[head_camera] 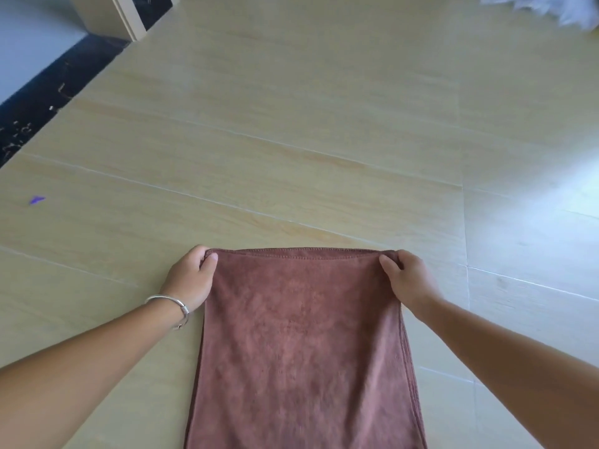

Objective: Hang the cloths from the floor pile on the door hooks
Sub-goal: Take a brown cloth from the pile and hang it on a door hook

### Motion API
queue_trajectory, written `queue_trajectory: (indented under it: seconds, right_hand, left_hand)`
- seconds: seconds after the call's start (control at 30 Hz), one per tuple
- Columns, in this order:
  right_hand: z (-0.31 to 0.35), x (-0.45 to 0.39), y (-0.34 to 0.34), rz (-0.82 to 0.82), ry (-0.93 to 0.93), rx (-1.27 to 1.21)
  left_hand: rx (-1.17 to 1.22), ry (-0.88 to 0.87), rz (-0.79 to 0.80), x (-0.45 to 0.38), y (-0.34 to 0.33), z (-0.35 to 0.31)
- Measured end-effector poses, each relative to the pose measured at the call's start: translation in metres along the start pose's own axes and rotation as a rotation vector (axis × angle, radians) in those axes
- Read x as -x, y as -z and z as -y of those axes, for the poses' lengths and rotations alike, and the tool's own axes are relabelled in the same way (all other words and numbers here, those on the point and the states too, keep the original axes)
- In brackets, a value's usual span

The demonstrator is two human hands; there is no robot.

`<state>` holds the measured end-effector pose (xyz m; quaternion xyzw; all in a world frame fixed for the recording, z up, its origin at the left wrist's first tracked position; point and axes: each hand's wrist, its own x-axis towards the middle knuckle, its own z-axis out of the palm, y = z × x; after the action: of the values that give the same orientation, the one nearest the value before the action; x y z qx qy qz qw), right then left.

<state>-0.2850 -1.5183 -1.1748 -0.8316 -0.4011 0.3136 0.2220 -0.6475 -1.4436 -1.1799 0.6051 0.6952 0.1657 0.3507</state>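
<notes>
A reddish-brown cloth (301, 345) hangs stretched flat in front of me, its stitched top edge held level above the floor. My left hand (191, 277), with a silver bangle on the wrist, pinches the cloth's top left corner. My right hand (408, 277) pinches the top right corner. The cloth's lower part runs out of the bottom of the view. No door hooks and no floor pile of cloths are visible for certain.
Pale wood-look floor tiles (291, 124) fill the view. A dark threshold strip (48, 102) and the foot of a beige door frame (113, 17) lie at the top left. Something white and fluffy (544, 8) sits at the top right. A small purple scrap (36, 199) lies at left.
</notes>
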Motion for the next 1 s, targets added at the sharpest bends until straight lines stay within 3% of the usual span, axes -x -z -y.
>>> queue_trajectory:
  seconds: [0.27, 0.5, 0.57, 0.6, 0.67, 0.7, 0.83, 1.0]
  right_hand:
    - [0.012, -0.016, -0.006, -0.013, -0.034, 0.094]
    - [0.014, -0.023, -0.014, -0.051, -0.026, 0.196]
    - [0.013, 0.000, -0.012, -0.130, 0.183, 0.263]
    - [0.010, 0.017, -0.013, -0.131, 0.362, 0.354]
    - [-0.003, 0.058, -0.023, -0.019, 0.672, 0.534]
    - [-0.012, 0.078, -0.030, 0.055, 0.754, 0.602]
    - [-0.043, 0.114, -0.052, 0.242, 0.810, 0.798]
    - [-0.022, 0.078, -0.048, 0.270, 0.804, 0.913]
  left_hand:
    - [-0.028, 0.154, 0.046, -0.017, 0.000, -0.014]
    - [-0.167, 0.158, -0.111, -0.009, -0.014, -0.014]
    - [-0.231, 0.014, -0.155, 0.014, -0.013, -0.013]
    - [-0.333, -0.146, -0.181, 0.030, -0.012, -0.011]
    - [-0.560, -0.476, -0.118, 0.068, -0.017, -0.006]
    - [-0.634, -0.558, -0.025, 0.087, -0.023, -0.001]
    - [-0.820, -0.610, 0.248, 0.127, -0.052, 0.025]
    - [-0.924, -0.556, 0.258, 0.086, -0.054, 0.021]
